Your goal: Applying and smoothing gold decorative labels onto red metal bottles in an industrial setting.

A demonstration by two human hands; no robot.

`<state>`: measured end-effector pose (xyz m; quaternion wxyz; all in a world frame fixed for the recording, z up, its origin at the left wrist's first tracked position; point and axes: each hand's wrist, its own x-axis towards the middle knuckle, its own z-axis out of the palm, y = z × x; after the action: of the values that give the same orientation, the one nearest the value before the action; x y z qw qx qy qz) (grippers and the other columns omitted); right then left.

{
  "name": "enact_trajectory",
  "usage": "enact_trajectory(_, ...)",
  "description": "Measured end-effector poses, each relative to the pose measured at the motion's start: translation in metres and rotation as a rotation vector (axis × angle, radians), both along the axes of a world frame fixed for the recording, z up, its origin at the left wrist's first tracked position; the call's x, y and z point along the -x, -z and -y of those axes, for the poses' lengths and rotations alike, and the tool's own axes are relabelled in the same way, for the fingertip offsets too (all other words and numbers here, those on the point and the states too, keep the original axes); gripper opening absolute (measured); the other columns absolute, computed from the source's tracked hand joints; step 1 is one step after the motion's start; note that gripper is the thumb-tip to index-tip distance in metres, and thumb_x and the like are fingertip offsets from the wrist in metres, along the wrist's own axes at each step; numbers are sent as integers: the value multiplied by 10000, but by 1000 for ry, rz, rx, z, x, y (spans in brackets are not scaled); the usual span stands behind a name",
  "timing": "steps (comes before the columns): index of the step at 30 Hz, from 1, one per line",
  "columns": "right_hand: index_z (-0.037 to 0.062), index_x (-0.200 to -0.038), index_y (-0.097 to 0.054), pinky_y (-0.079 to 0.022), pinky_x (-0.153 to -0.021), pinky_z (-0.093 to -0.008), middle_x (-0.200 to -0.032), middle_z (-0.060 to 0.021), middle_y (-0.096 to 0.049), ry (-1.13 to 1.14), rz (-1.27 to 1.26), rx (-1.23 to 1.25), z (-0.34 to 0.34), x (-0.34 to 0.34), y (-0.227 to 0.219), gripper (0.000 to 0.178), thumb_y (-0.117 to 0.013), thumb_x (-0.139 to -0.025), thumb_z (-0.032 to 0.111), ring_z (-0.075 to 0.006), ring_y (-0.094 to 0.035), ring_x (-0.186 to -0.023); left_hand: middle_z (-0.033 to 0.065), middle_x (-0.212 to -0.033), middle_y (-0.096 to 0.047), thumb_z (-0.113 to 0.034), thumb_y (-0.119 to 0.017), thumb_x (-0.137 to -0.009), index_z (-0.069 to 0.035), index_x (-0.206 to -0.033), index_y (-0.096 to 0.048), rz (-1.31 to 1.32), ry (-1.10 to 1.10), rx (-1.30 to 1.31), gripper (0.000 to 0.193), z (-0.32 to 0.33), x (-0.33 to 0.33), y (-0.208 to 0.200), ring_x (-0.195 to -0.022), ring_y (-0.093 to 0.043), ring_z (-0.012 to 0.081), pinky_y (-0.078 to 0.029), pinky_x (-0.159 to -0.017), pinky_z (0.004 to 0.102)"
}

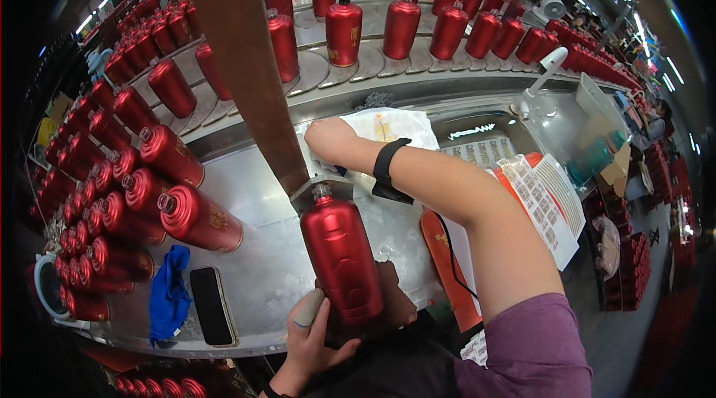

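Note:
A glossy red bottle [341, 256] with a clear neck leans tilted against a brown support in front of me. My left hand [313, 338] holds it low on its left side; one finger wears a grey cot, and the other fingertips are partly hidden. Beyond the bottle, my right hand [330, 141] is closed beside the brown post [242, 62], over a white printed sheet [406, 127]. Its fingers curl out of sight, so what they grip does not show. A black band [389, 168] circles my right wrist.
Several red bottles [201, 218] crowd the left of the metal table [261, 279], near a blue cloth [170, 295] and a phone [213, 306]. Behind runs a curved conveyor [373, 62] carrying more bottles. Label sheets [541, 200] lie at the right. People work across the conveyor.

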<state>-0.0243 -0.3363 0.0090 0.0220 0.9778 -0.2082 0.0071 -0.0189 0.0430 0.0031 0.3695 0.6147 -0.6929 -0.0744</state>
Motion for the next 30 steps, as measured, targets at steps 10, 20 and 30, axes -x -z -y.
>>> enact_trajectory(10, 52, -758, -725, -540, -720, -416, -757, -163, -689, 363, 615, -225, 50, 93, -101, 192, -699, -731, 240, -325, -682, -724, 258, -1404, -452, -435, -763, -759, 36, -1423, -414, -18, 8, 31, 886, 3, 2, 1, -1262, -441, 428, -350, -1060, 496)
enact_trajectory(20, -1, -923, -664, -473, -734, -241, -855, 5, -651, 247, 685, -353, -27, 304, -237, 168, -636, -896, 163, -63, -571, -792, 256, -1409, -450, -435, -717, -798, 32, -1435, -398, 47, -65, 50, 852, -3, 5, 1, -1277, -431, 440, -332, -1070, 515)
enact_trajectory(30, 82, -953, -695, -491, -700, -293, -884, -36, -672, 320, 23, -869, -154, 393, -99, 160, -625, -810, 101, -166, -621, -776, 252, -1426, -440, -518, -635, -862, 35, -1460, -376, 70, -102, 55, 855, 1, 10, 5, -1303, -414, 414, -307, -1103, 473)
